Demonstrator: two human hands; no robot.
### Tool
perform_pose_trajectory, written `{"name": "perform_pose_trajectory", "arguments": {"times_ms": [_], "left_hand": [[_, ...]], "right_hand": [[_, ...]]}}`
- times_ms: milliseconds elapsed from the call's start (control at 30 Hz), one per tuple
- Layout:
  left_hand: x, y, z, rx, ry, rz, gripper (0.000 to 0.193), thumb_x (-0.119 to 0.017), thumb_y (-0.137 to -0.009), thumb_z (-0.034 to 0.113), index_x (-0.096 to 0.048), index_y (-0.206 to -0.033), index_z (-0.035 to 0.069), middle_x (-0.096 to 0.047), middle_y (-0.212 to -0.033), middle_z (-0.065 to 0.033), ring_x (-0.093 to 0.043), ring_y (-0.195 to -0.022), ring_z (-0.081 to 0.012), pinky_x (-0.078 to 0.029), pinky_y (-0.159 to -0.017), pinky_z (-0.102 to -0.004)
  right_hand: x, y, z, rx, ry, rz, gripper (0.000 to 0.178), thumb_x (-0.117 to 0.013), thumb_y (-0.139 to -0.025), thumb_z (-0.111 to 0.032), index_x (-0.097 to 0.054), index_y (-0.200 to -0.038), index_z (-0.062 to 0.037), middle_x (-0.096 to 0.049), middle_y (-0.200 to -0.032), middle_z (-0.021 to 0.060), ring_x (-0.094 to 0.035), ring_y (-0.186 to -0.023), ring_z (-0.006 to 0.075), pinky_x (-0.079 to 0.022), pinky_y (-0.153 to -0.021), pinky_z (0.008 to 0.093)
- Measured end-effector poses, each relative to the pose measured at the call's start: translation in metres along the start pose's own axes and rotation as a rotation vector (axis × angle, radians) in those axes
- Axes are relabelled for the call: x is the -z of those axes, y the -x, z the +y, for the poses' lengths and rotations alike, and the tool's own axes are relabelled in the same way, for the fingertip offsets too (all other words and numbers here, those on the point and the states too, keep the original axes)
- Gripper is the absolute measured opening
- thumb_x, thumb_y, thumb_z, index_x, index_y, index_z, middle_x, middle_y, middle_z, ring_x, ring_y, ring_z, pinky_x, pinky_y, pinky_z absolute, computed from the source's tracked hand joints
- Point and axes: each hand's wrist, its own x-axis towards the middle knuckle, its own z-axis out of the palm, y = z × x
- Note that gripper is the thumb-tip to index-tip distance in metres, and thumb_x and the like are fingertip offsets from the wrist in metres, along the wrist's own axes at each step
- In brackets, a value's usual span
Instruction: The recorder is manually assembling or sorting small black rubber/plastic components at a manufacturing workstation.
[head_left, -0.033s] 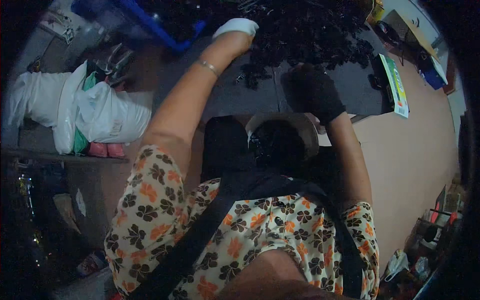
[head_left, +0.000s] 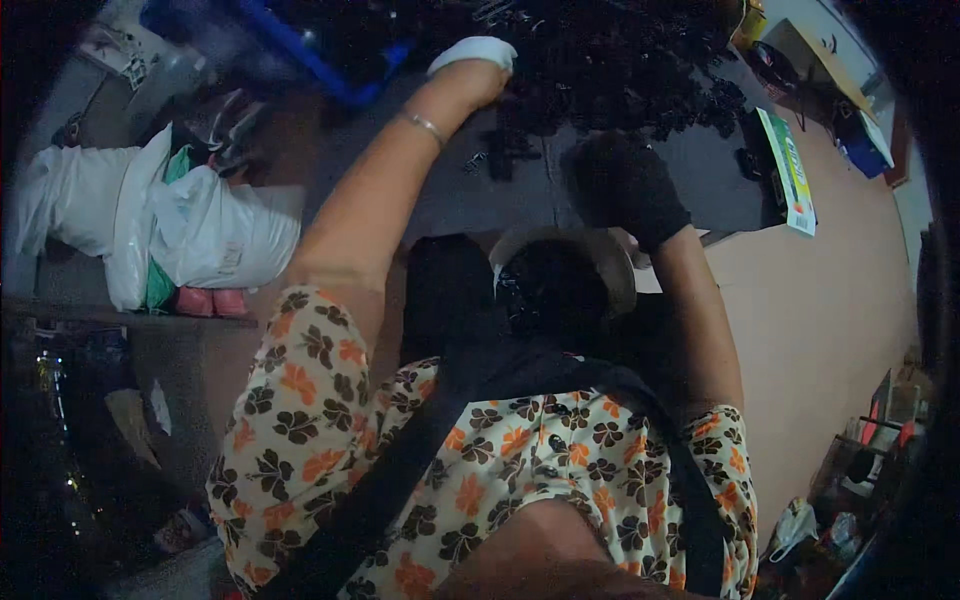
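My left hand (head_left: 478, 80) reaches over the near left part of a heap of small black parts (head_left: 620, 70) on a dark table (head_left: 450, 200). A white wrap or glove edge (head_left: 473, 50) crosses that hand. Its fingers are lost in the dark beyond, so what they touch is hidden. My right hand (head_left: 625, 185), in a black glove, is at the table's near edge, just short of the heap. Its fingers blend into the dark surface, and I cannot make out whether it holds anything. Between the hands, a few loose black pieces (head_left: 512, 150) lie nearer to me.
A blue crate or frame (head_left: 310, 55) stands at the upper left. White bags (head_left: 225, 230) fill a surface on the left. A green, yellow and white box (head_left: 787, 172) sits at the table's right edge. Below the table's near edge is a round dark container (head_left: 555, 285).
My left forearm has shifted slightly to the right and away from me. My right hand has hardly moved.
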Motion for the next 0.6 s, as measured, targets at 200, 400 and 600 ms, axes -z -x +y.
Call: {"name": "perform_pose_trajectory", "arguments": {"times_ms": [200,400,600], "left_hand": [[-0.015,-0.012,0.004,0.04,-0.075,-0.015,0.031,-0.061,-0.077,0.033,-0.062,-0.098,0.01,-0.062,-0.094,-0.0151,-0.058,-0.087,-0.0333,-0.047,-0.075,-0.0409],[0.0,-0.002,-0.005,0.076,-0.035,-0.081,0.025,-0.06,-0.076,0.031,-0.064,-0.089,0.009,-0.063,-0.083,-0.0152,-0.06,-0.077,-0.0345,-0.047,-0.069,-0.0418],[0.011,0.033,-0.017,0.03,0.206,0.029,0.021,-0.057,-0.08,0.016,-0.061,-0.095,0.001,-0.062,-0.079,-0.0137,-0.064,-0.072,-0.0205,-0.05,-0.061,-0.033]], "right_hand": [[0.007,0.006,0.0,0.195,-0.042,0.048,0.027,-0.063,-0.07,-0.018,-0.062,-0.096,-0.0107,-0.061,-0.088,0.0103,-0.058,-0.083,0.0281,-0.045,-0.079,0.0376],[0.037,0.007,-0.026,0.016,-0.225,0.118,0.024,-0.062,-0.071,-0.01,-0.061,-0.095,-0.0088,-0.061,-0.085,0.012,-0.059,-0.081,0.0295,-0.046,-0.072,0.0384],[0.044,0.01,-0.033,-0.012,-0.222,0.197,0.015,-0.063,-0.074,-0.011,-0.06,-0.087,-0.0046,-0.058,-0.08,0.0142,-0.059,-0.074,0.0286,-0.046,-0.063,0.036]]}}
